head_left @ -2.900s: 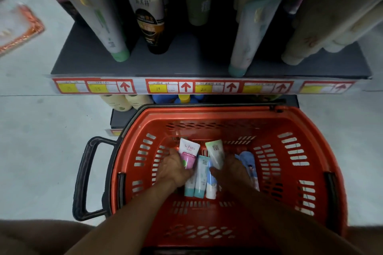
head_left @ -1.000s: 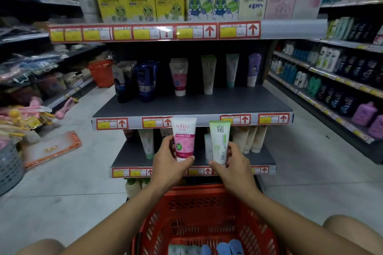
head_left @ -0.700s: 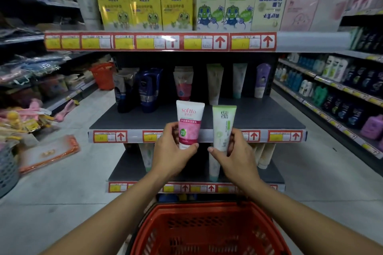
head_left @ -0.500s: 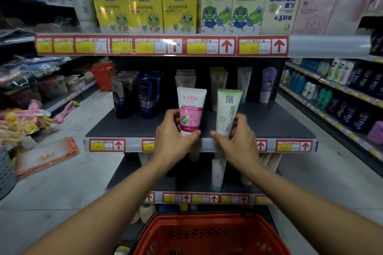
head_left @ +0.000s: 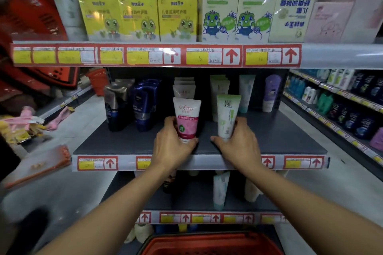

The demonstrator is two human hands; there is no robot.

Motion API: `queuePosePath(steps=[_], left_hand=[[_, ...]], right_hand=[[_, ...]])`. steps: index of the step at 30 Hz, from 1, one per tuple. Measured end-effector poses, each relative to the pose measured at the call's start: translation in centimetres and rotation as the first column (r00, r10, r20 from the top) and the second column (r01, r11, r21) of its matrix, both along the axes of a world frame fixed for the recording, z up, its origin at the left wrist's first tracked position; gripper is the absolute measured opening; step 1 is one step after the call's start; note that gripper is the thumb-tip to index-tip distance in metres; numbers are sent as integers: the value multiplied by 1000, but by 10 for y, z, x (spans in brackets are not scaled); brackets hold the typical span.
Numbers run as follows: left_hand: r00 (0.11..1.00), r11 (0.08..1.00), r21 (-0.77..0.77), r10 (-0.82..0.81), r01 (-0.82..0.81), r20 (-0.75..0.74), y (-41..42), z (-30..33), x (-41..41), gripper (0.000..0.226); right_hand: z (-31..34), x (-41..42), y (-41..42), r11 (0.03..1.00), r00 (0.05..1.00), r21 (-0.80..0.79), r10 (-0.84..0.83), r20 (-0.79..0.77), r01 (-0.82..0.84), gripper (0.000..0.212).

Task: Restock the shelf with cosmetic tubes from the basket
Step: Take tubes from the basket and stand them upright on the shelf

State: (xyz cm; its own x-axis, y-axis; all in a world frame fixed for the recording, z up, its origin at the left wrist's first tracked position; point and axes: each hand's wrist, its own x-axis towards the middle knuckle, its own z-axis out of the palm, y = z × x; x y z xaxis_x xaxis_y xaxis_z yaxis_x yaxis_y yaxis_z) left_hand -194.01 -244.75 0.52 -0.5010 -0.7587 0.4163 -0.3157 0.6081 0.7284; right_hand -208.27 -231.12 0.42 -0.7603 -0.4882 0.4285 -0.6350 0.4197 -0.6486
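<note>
1. Left hand grasps the pink tube low on its body, thumb in front near the cap end, fingers wrapped behind; tube upright, cap down.
2. Pink tube sits over the middle shelf, just in front of a row of matching pink tubes; whether its cap touches the shelf cannot be told, the hand hides it.
3. Right hand grasps the green tube at its lower end, thumb reaching left along the shelf surface; tube upright, tilted slightly right.
4. Green tube stands in front of a row of pale green tubes, beside the pink tube, the two apart.
5. Same shelf: dark blue tubes at left, a purple tube at right rear.
6. Shelf above carries yellow boxes and taller frog-print boxes.
7. Red basket rim at bottom edge, below both forearms.
8. Lower shelf holds more tubes.
</note>
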Motion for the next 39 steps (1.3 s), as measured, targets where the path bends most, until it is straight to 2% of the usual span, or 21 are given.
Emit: queuePosePath(steps=[3,5,7,13,17,23,30,35,39], left_hand=[[1000,998,-66,26,-26,11,-3,-1,2,80],[998,998,-51,45,-43,52,-4,1,1,71],[991,997,-24,79,-77,104,-6,3,-2,61],[973,993,60,83,-98,214,-24,14,-19,53],[974,995,92,24,-46,225,-46,18,-29,55],[991,992,126,-17,1,129,-64,2,-34,46],[991,991,134,-32,14,132,-72,-5,-37,63],[990,994,111,-23,8,137,-72,-4,-37,51],[991,995,104,-15,1,130,-73,-5,-39,54]], right_hand=[[-5,-3,7,997,998,56,-52,-32,54,64],[-8,-7,10,987,994,148,-44,-102,59,48],[-6,-13,8,970,991,240,-19,-129,50,41],[7,-40,-15,940,999,342,2,47,-18,44],[15,-58,-31,924,995,367,88,54,-102,42],[10,-78,-38,926,978,327,208,-27,-188,40],[0,-84,-41,933,968,300,235,-89,-199,25],[1,-83,-39,942,973,284,213,-90,-180,32],[-1,-82,-40,942,974,288,207,-90,-174,30]])
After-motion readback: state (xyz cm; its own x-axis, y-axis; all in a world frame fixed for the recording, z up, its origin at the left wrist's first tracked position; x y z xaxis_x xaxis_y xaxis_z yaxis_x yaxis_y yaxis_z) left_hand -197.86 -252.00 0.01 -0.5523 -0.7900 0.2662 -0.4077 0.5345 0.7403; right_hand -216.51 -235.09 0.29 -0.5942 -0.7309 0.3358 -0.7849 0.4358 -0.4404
